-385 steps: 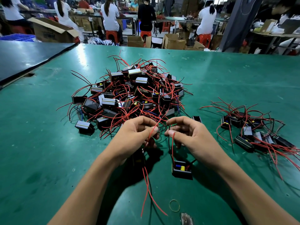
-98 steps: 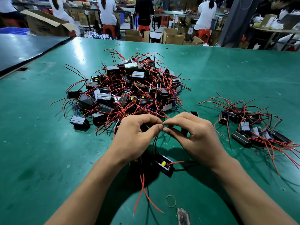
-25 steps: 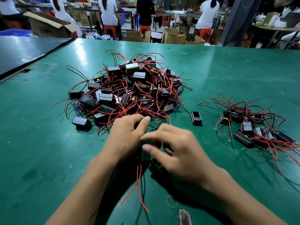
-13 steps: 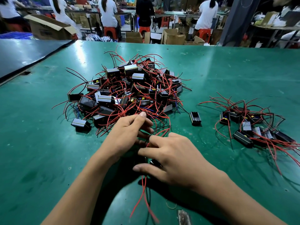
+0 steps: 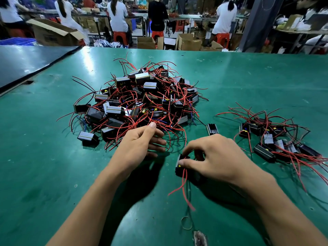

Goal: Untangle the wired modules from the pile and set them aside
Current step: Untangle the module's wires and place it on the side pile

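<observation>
A big tangled pile of black modules with red wires (image 5: 140, 103) lies on the green table (image 5: 44, 166). A smaller heap of set-aside modules (image 5: 271, 137) lies at the right. My right hand (image 5: 216, 158) grips one black module (image 5: 180, 168) between thumb and fingers, its red wires trailing toward me. My left hand (image 5: 140, 146) lies at the pile's near edge with fingers stretched out over loose wires, holding nothing that I can see.
A lone black module (image 5: 212, 129) lies between the two heaps. A rubber band (image 5: 186, 223) and a worn patch (image 5: 199, 237) are near the table's front. A dark table (image 5: 26, 63) adjoins at the left. People sit at benches beyond.
My right hand has shifted to the right with the module in its grip, away from my left hand. My left hand has spread its fingers and stays by the pile.
</observation>
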`<state>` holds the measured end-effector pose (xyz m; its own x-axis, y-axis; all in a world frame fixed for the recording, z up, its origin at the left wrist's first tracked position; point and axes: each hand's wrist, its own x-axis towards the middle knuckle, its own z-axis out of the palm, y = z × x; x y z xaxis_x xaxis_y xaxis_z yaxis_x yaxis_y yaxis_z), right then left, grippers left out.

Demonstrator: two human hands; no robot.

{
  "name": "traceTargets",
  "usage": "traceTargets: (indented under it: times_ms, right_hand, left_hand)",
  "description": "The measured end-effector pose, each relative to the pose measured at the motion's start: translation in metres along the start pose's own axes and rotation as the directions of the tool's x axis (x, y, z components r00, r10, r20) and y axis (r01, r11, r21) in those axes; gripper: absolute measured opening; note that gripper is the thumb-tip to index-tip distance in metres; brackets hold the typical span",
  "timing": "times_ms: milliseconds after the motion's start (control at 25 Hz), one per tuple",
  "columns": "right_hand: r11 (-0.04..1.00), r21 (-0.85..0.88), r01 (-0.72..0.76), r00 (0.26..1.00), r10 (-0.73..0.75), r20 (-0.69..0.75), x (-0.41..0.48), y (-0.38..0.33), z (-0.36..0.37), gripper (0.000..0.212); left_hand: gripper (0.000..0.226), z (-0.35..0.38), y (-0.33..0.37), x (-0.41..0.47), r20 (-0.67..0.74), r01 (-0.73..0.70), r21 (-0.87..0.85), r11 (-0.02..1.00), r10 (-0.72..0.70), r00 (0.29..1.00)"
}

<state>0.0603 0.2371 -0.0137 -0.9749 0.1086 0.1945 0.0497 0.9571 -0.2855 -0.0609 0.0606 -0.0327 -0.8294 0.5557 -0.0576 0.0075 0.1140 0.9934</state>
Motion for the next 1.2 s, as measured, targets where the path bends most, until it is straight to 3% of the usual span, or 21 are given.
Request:
traceTargets:
  times_ms: [240, 440, 560, 640, 760, 840, 1040, 1200]
  right_hand:
    - [0.974, 0.098, -0.204, 0.970, 0.188, 0.154, 0.004, 0.033, -0.018, 0.019]
    - [0.941, 0.170, -0.292, 0.956, 0.281, 0.086, 0.001, 0.057, -0.029, 0.008]
    - [0.959, 0.216, -0.181, 0.965, 0.216, -0.151, -0.001, 0.055, -0.032, 0.008]
    - [0.963, 0.267, -0.034, 0.985, 0.078, -0.157, 0.002, 0.037, -0.025, 0.006]
    - [0.989, 0.144, -0.045, 0.989, 0.024, 0.147, 0.005, 0.018, -0.007, 0.011]
    - [0.996, -0.037, -0.085, 0.971, 0.091, 0.223, 0.006, 0.025, -0.005, 0.013]
    - [0.965, -0.059, -0.254, 0.948, 0.261, 0.181, 0.004, 0.058, -0.015, 0.031]
    - [0.952, -0.039, -0.303, 0.950, 0.305, 0.069, 0.005, 0.081, -0.013, 0.034]
  left_hand:
    - [0.043, 0.000, -0.002, 0.001, -0.007, -0.007, 0.011, 1.000, 0.007, 1.000]
    - [0.044, 0.001, -0.001, 0.000, 0.023, -0.004, 0.041, 0.999, 0.004, 1.000]
    - [0.045, 0.002, -0.002, 0.000, 0.048, 0.010, 0.054, 0.999, -0.013, 0.999]
    - [0.045, 0.003, -0.002, -0.001, 0.052, 0.024, 0.053, 0.998, -0.027, 0.998]
    - [0.045, 0.003, -0.002, 0.000, 0.043, 0.018, 0.070, 0.997, -0.021, 0.999]
    - [0.044, 0.003, -0.002, 0.000, 0.044, 0.011, 0.085, 0.996, -0.015, 0.999]
    - [0.045, 0.002, -0.003, 0.000, 0.045, -0.001, 0.099, 0.995, -0.004, 0.999]
    - [0.045, 0.002, -0.005, 0.001, 0.047, -0.004, 0.097, 0.995, -0.001, 0.999]
